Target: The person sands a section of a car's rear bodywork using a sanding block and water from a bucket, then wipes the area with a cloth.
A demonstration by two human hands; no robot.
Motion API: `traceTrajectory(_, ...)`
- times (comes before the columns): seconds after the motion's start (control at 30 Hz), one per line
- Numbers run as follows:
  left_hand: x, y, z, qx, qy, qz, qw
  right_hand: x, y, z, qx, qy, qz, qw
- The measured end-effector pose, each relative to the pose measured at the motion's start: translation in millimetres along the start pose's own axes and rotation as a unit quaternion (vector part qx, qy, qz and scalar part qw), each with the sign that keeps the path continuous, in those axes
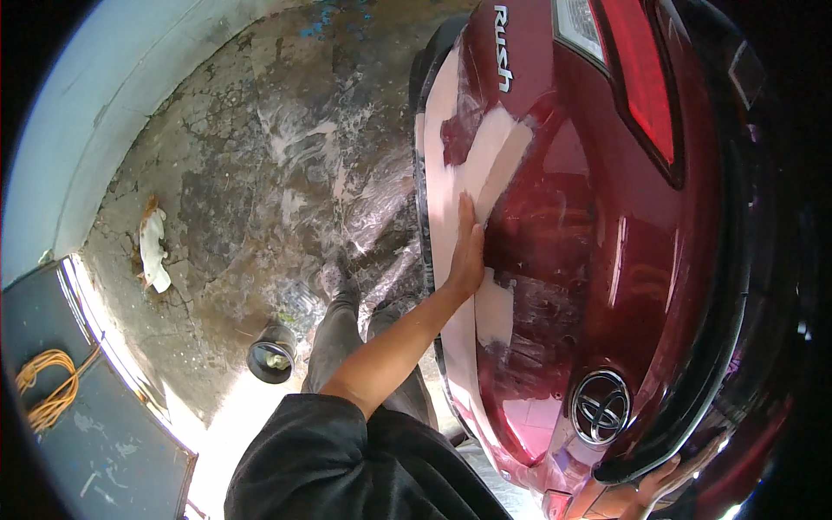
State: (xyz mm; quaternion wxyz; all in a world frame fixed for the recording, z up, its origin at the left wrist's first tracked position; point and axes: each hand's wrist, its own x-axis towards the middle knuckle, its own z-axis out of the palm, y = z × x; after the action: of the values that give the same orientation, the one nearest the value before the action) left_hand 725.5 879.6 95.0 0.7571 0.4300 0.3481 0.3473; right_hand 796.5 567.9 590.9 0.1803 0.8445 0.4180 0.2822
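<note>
My left hand (468, 257) lies flat against the pale filler strip (442, 208) on the dark red car tailgate (546, 208), fingers stretched out. Nothing shows in it, though its palm side is hidden. Just beyond the fingertips a wider filler patch (496, 156) slants across the paint, and a smaller patch (495, 314) sits nearer me. At the lower right my right hand (650, 491) rests by the end of the black spoiler edge (667, 459), fingers extended and partly cut off by the frame. Whitish dust smears the red panel between the hands.
A chrome emblem (600, 407) and a red tail light (646, 87) are on the car. On the wet, stained floor stand a black bucket (271, 357) and a white and orange cat (153, 247). A coiled orange cable (54, 390) hangs at left.
</note>
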Motion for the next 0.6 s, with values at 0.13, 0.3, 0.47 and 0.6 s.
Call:
traceTrajectory(0.13, 58.6, 25.3, -1.2, -0.117, 0.005, -0.08, 0.99, 2.0, 2.9, -1.5, -0.023, 0.002, -0.012, 1.0)
traceTrajectory(0.3, 123.1, 34.8, -15.0, -0.136, 0.007, -0.108, 0.985, 19.0, -37.5, -8.2, 0.003, 0.003, 0.01, 1.0)
traceTrajectory(0.47, 103.1, 25.5, -6.1, -0.063, 0.024, -0.046, 0.997, 21.7, -37.4, -7.5, 0.003, 0.023, -0.009, 1.0)
traceTrajectory(0.6, 72.1, 17.1, -4.9, -0.006, 0.023, -0.026, 0.999, -3.0, 7.7, 7.2, 0.016, 0.018, 0.006, 1.0)
